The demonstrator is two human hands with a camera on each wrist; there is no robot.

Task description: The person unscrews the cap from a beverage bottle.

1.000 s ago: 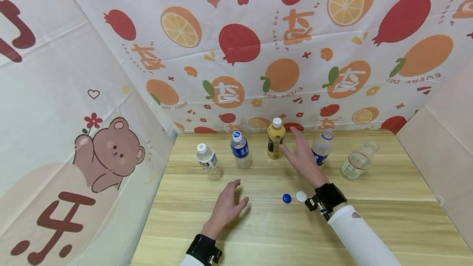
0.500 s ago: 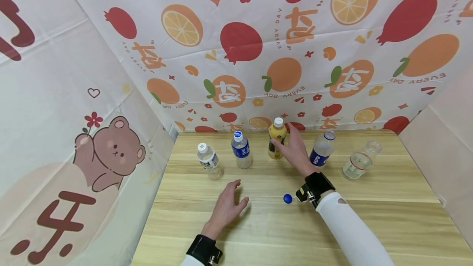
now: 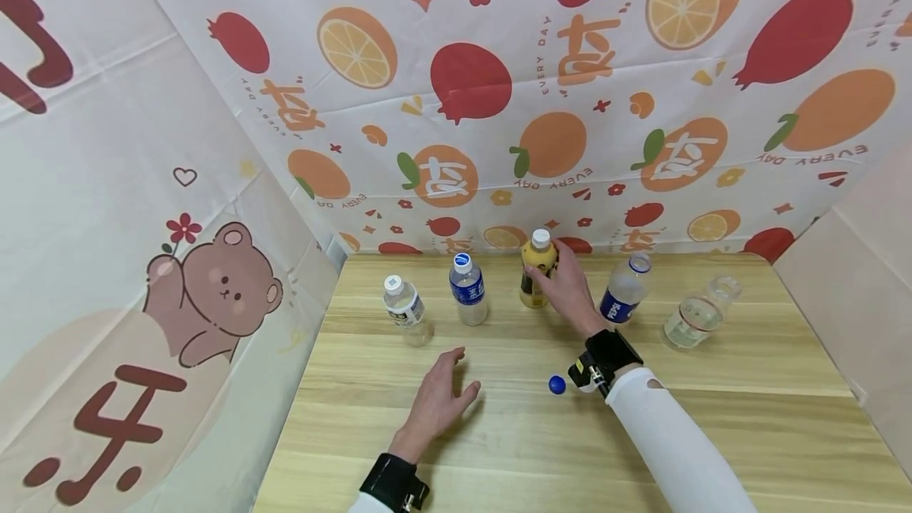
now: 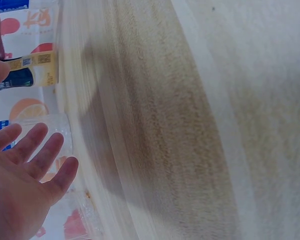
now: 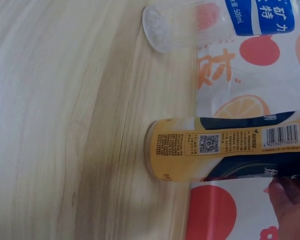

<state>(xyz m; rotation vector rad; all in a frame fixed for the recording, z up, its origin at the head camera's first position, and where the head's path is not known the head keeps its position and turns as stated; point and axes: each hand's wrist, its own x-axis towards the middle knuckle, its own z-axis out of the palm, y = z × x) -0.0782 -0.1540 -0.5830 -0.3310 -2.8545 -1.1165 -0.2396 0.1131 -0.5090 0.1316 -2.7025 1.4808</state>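
Note:
Near the back of the table, my right hand (image 3: 572, 291) grips a yellow drink bottle (image 3: 536, 285) with a white cap, thumb on one side and fingers on the other. The bottle stands upright; its barcode and dark label show in the right wrist view, where only part of the hand (image 5: 292, 207) is visible at the edge. My left hand (image 3: 440, 396) hovers over the front of the table with fingers spread, holding nothing. Ahead of it stand a clear bottle with a white cap (image 3: 406, 311) and a blue-labelled bottle (image 3: 468, 291).
Right of my right hand stand an uncapped Pepsi bottle (image 3: 623, 291) and an uncapped clear bottle (image 3: 697, 315). A loose blue cap (image 3: 557, 385) lies on the wooden table (image 3: 513, 450); a white cap is mostly hidden behind my right wrist. A fruit-print cloth (image 3: 470, 149) hangs behind.
My right hand has moved left onto the yellow bottle and closed its fingers around it. The Pepsi label has come into view behind it. My left hand has stayed put.

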